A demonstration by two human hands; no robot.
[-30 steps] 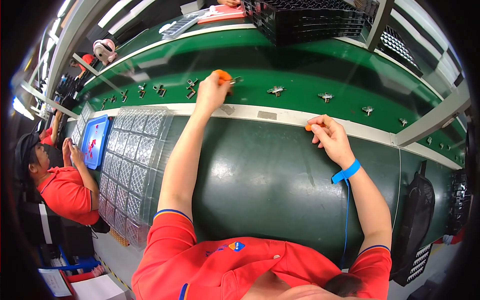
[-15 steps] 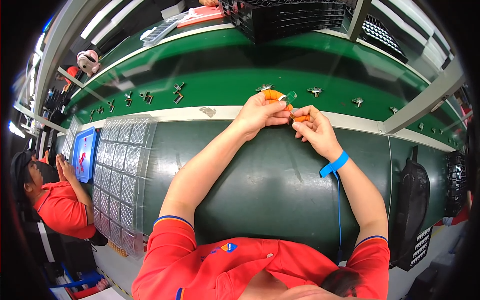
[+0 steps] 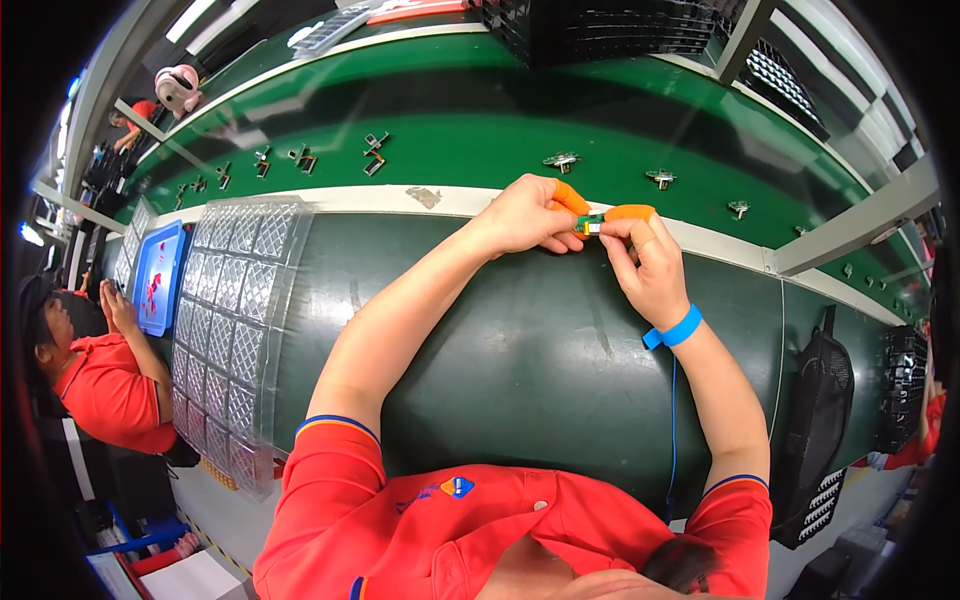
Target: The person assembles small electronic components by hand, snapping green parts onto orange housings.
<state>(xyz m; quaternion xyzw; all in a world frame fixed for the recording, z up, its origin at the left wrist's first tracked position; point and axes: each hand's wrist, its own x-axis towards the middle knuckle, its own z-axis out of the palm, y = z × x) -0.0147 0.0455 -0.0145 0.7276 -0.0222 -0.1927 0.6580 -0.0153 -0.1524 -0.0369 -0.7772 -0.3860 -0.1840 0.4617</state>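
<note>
A small green circuit board (image 3: 590, 226) with a pale metallic part is held over the white rail at the belt's near edge. My left hand (image 3: 537, 217), an orange finger cot on its index finger, pinches the board from the left. From the right, my right hand (image 3: 645, 252) closes finger and thumb at the board's other end; it also wears an orange finger cot. A blue wrist strap (image 3: 672, 328) with a thin cord circles my right wrist. Small electronic assemblies (image 3: 562, 161) lie on the green belt (image 3: 480, 120) just beyond my hands.
A clear plastic tray with square pockets (image 3: 235, 300) lies to the left, beside a blue tray (image 3: 160, 280) holding small red pieces. A co-worker (image 3: 110, 380) in red sits there. Black crates (image 3: 600, 30) stand beyond the belt. A black mesh bag (image 3: 822, 400) lies at right.
The board has been turned in my fingers, and its pale metallic part now shows. My right hand has shifted slightly up and right. The assemblies on the belt appear farther right.
</note>
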